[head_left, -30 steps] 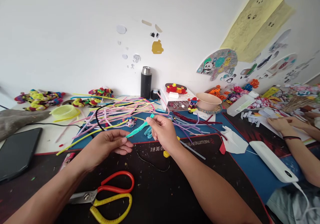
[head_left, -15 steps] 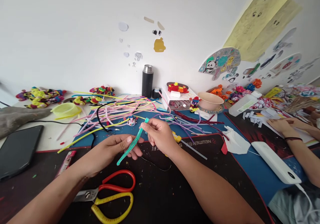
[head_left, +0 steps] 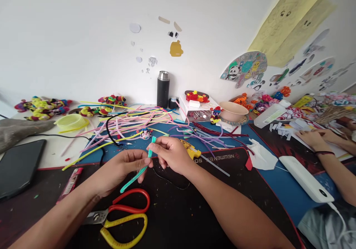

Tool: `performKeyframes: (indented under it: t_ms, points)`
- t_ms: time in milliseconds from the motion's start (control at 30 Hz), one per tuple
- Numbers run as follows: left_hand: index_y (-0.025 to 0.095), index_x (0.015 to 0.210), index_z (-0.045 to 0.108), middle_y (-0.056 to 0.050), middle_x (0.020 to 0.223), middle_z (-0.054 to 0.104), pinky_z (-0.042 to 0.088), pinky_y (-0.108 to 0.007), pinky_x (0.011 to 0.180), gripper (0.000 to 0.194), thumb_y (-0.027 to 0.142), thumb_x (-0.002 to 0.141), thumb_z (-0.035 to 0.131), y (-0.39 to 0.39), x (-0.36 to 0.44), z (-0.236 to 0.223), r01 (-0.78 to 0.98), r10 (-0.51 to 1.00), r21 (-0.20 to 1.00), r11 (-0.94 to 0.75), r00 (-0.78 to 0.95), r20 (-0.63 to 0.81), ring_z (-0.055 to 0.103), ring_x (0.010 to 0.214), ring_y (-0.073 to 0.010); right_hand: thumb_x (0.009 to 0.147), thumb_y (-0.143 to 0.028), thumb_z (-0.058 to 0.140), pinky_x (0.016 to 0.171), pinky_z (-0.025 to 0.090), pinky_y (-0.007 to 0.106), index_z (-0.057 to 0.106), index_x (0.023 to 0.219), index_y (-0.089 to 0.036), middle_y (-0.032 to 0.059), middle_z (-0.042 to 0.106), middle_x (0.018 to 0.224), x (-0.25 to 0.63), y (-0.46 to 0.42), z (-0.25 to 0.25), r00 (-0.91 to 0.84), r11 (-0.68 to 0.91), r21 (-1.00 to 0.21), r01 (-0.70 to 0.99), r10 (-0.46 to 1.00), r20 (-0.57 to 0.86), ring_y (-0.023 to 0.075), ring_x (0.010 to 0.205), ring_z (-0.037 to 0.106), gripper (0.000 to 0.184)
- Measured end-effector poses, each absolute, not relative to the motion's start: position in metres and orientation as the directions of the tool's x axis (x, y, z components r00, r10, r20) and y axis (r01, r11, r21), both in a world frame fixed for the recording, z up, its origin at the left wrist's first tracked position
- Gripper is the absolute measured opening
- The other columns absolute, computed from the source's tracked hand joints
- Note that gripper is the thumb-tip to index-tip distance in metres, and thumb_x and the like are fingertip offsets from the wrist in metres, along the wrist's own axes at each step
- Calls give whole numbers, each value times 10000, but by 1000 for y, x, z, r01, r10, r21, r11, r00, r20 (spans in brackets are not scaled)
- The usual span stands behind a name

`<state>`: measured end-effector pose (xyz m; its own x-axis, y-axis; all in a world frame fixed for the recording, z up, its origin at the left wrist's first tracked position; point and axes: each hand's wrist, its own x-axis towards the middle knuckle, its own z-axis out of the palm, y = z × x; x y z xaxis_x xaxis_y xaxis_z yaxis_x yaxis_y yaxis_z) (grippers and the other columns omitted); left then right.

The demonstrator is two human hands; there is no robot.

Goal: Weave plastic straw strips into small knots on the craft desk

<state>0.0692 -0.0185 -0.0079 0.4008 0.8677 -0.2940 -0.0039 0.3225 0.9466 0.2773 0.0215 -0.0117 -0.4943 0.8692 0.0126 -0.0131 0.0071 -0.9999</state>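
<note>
A bundle of teal pipe cleaners (head_left: 131, 182) slants between my two hands above the black mat. My left hand (head_left: 132, 164) pinches it near the middle, thumb on top, and its free end points down and left. Close to the upper end, my right hand (head_left: 170, 152) grips it between thumb and fingers, with a short tip sticking up. Below my left hand lie scissors (head_left: 122, 215) with one red and one yellow handle; their blades are partly hidden by my left forearm. A yellow glue gun (head_left: 190, 149) with a clear stick is partly hidden behind my right hand.
Pink, yellow and purple pipe cleaners (head_left: 136, 119) pile up behind my hands. A black thermos (head_left: 163, 89), a pinkish bowl (head_left: 233, 112) and a white power bank (head_left: 306, 178) stand or lie around. Left is a black phone (head_left: 20, 167). A co-worker's hands (head_left: 314, 138) rest at right.
Both hands have drawn closer together and shifted slightly left with the pipe cleaners. My left thumb and fingers have closed on the bundle; its lower end has moved down and left.
</note>
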Motion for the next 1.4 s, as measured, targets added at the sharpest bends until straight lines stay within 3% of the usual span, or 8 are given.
performKeyframes:
  t_ms: [233,400,633,800,933,1167,1400]
  points:
    - [180,701,785,-10,506,638,416,-276,591,484,612,702,1004,-20,68,-5,-124,796,880,459,496,-346,541,505,-144,888,-640,862,432,395,217,708,945,-196,-95,570,518,274,20,-15,-566,-124,-986,-108,823,-42,92,405,489,473]
    - [179,726,790,4,489,608,381,-270,562,498,627,706,1006,-21,71,-6,-133,758,863,487,555,-342,498,475,-125,806,-627,930,408,372,218,634,812,-213,-105,529,479,270,16,-11,-596,-209,-962,-176,801,-65,92,386,470,509]
    - [197,929,849,5,623,646,371,-266,591,409,596,864,913,-21,64,-8,-65,810,941,332,530,-249,499,584,-136,827,-665,889,395,287,225,596,763,-224,-109,489,436,272,21,-9,-465,-61,-985,-161,885,21,82,348,413,534]
    - [203,1091,881,23,674,593,369,-284,601,532,682,860,880,-21,61,-2,57,829,965,257,500,-250,483,620,-148,862,-701,828,399,267,236,578,751,-232,-113,442,435,276,27,-10,-346,-3,-991,-135,937,44,84,352,404,543]
    - [175,1038,885,22,672,576,366,-292,596,616,748,811,877,-18,62,-2,112,865,962,249,420,-273,482,616,-152,879,-667,817,416,280,235,568,748,-233,-116,422,433,280,33,-11,-259,22,-988,-156,964,62,82,359,397,517]
    - [185,794,810,0,635,643,389,-273,533,534,703,743,932,-15,62,-1,9,900,954,299,329,-285,486,534,-135,907,-641,819,418,291,232,557,755,-235,-109,431,436,285,39,-17,-222,50,-984,-172,971,88,84,363,398,507]
    - [223,669,739,-30,615,724,451,-276,510,523,708,837,841,-15,66,-4,201,918,967,155,332,-216,620,479,-183,919,-662,805,445,331,248,513,742,-248,-91,475,460,283,32,-12,-184,99,-992,-79,977,112,94,379,407,536]
